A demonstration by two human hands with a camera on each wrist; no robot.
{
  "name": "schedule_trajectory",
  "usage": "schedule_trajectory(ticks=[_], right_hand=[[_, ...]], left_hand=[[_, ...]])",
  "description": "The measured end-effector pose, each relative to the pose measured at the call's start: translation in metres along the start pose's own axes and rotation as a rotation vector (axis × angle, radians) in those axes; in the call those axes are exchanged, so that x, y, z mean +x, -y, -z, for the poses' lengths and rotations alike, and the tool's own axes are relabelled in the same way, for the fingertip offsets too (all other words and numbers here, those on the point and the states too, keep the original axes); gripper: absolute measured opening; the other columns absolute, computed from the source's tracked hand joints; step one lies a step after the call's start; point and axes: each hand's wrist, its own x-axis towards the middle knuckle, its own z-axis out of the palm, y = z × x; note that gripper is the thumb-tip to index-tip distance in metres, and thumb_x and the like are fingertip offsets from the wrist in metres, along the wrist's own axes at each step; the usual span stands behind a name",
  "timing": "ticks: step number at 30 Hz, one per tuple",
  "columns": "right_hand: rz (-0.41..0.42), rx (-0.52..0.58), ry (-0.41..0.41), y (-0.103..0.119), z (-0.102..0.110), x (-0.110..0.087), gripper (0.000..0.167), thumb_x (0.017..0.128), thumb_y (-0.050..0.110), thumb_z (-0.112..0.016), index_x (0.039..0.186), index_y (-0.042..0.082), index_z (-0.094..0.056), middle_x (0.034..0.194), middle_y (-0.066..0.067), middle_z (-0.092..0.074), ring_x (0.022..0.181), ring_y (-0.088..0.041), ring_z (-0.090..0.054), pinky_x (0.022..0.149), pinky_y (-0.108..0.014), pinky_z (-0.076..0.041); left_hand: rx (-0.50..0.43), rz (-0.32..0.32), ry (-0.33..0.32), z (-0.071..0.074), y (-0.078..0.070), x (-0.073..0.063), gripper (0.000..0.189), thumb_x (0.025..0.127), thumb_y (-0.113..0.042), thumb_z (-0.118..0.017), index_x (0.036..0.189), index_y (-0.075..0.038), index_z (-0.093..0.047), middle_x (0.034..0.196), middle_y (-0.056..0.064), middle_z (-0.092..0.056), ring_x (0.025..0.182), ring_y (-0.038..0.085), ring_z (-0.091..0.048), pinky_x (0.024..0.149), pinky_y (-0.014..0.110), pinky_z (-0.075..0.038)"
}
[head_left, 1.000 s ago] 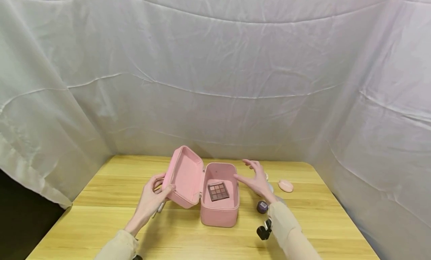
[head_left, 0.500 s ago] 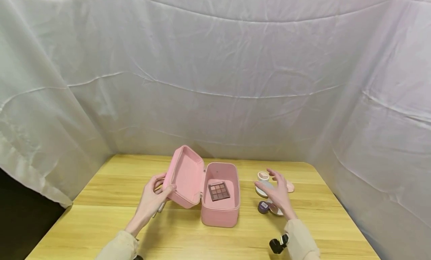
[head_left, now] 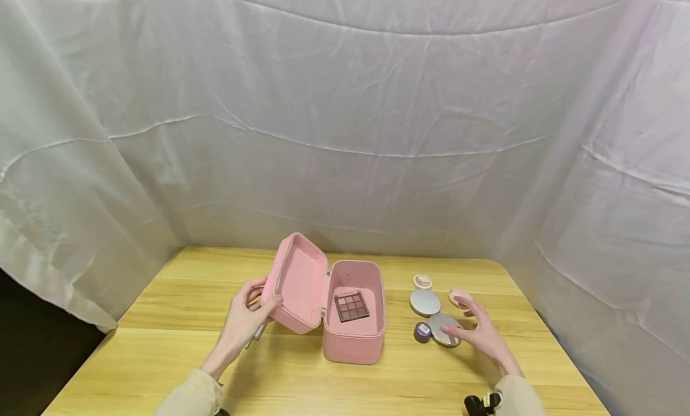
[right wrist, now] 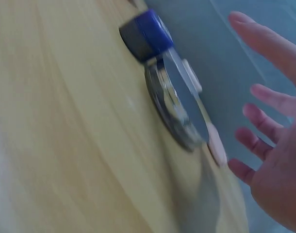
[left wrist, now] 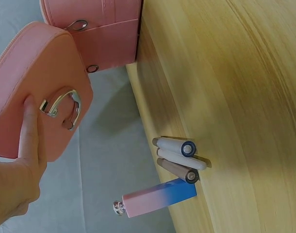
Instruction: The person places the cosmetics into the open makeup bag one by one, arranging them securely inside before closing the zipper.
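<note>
A pink makeup case point(head_left: 353, 348) stands on the table with its lid point(head_left: 299, 278) swung out to the left. My left hand point(head_left: 241, 318) grips that lid, thumb over the rim and fingers behind it. Inside the case lies an eyeshadow palette point(head_left: 351, 306). Over the right side of the table hovers my right hand point(head_left: 484, 335), fingers spread and holding nothing. Its thumb is above a round silver compact point(head_left: 441, 323); its fingertips partly cover a pale pink oval item point(head_left: 456, 297). The right wrist view shows the right hand point(right wrist: 279, 131) apart from the compact point(right wrist: 179, 107).
Near the compact are a small purple jar point(head_left: 422, 332), a second silver compact point(head_left: 424, 302) and a round three-colour pan point(head_left: 423, 282). Left of the case, slim tubes point(left wrist: 174, 146) lie beside a pink-and-blue box-shaped tube point(left wrist: 153, 197). A pale curtain point(head_left: 345, 194) hangs behind the table.
My right hand has moved from beside the case rightward and nearer to me, uncovering the compacts and the three-colour pan. The left hand still holds the lid in the same place.
</note>
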Motion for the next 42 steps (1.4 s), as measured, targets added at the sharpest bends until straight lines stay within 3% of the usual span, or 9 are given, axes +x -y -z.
schedule_trajectory(ticks=[2,6,8,11,21,31,42], right_hand=[[-0.038,-0.017,0.031,-0.004,0.003,-0.002,0.081,0.082,0.022,-0.082,0.149,0.004,-0.039,0.147,-0.026,-0.04,0.126,-0.04,-0.041,0.093,-0.041,-0.045],[-0.081,-0.041,0.101,-0.01,0.004,-0.003,0.089,0.079,0.023,-0.084,0.151,0.001,-0.036,0.148,-0.03,-0.037,0.128,-0.045,-0.044,0.1,-0.056,-0.048],[-0.079,-0.048,0.125,-0.013,0.003,-0.002,0.092,0.078,0.022,-0.086,0.151,-0.001,-0.034,0.148,-0.033,-0.035,0.129,-0.047,-0.045,0.105,-0.065,-0.044],[-0.073,-0.05,0.145,-0.016,0.001,-0.001,0.095,0.075,0.022,-0.088,0.15,-0.003,-0.034,0.146,-0.036,-0.034,0.13,-0.05,-0.045,0.108,-0.068,-0.04],[-0.021,-0.1,0.098,-0.026,-0.009,0.001,0.091,0.072,0.02,-0.09,0.145,-0.005,-0.042,0.139,-0.036,-0.038,0.124,-0.045,-0.049,0.105,-0.062,-0.044],[-0.016,-0.201,0.064,-0.028,-0.015,0.005,0.091,0.068,0.027,-0.093,0.141,-0.001,-0.048,0.134,-0.03,-0.045,0.121,-0.039,-0.043,0.098,-0.047,-0.041],[-0.019,-0.27,0.033,-0.027,-0.018,0.006,0.082,0.067,0.031,-0.091,0.135,0.002,-0.054,0.131,-0.027,-0.052,0.121,-0.044,-0.045,0.094,-0.058,-0.038]], left_hand=[[0.0,0.0,-0.002,0.0,0.0,0.0,0.057,0.094,-0.01,-0.067,0.145,-0.003,-0.044,0.137,0.026,-0.057,0.101,0.01,-0.068,0.08,0.025,-0.062],[0.003,0.002,-0.009,0.0,0.001,0.0,0.057,0.094,-0.01,-0.067,0.145,-0.003,-0.044,0.136,0.026,-0.057,0.103,0.014,-0.069,0.08,0.025,-0.062],[0.006,0.004,-0.012,0.0,0.001,0.0,0.057,0.094,-0.01,-0.067,0.145,-0.002,-0.044,0.136,0.026,-0.057,0.106,0.018,-0.068,0.08,0.025,-0.062],[0.011,0.003,-0.015,-0.001,0.001,-0.001,0.056,0.094,-0.01,-0.067,0.145,-0.002,-0.044,0.136,0.026,-0.057,0.108,0.02,-0.068,0.08,0.025,-0.062],[0.01,0.006,-0.019,-0.001,0.002,-0.001,0.056,0.094,-0.011,-0.067,0.144,-0.003,-0.045,0.136,0.026,-0.058,0.101,0.009,-0.068,0.08,0.024,-0.062],[0.014,0.004,-0.024,-0.001,0.003,-0.001,0.055,0.094,-0.01,-0.067,0.144,-0.002,-0.045,0.136,0.027,-0.058,0.108,0.021,-0.068,0.079,0.025,-0.062],[0.023,-0.001,-0.019,0.0,0.003,-0.002,0.056,0.095,-0.012,-0.066,0.145,-0.001,-0.043,0.137,0.028,-0.057,0.111,0.025,-0.068,0.079,0.024,-0.062]])
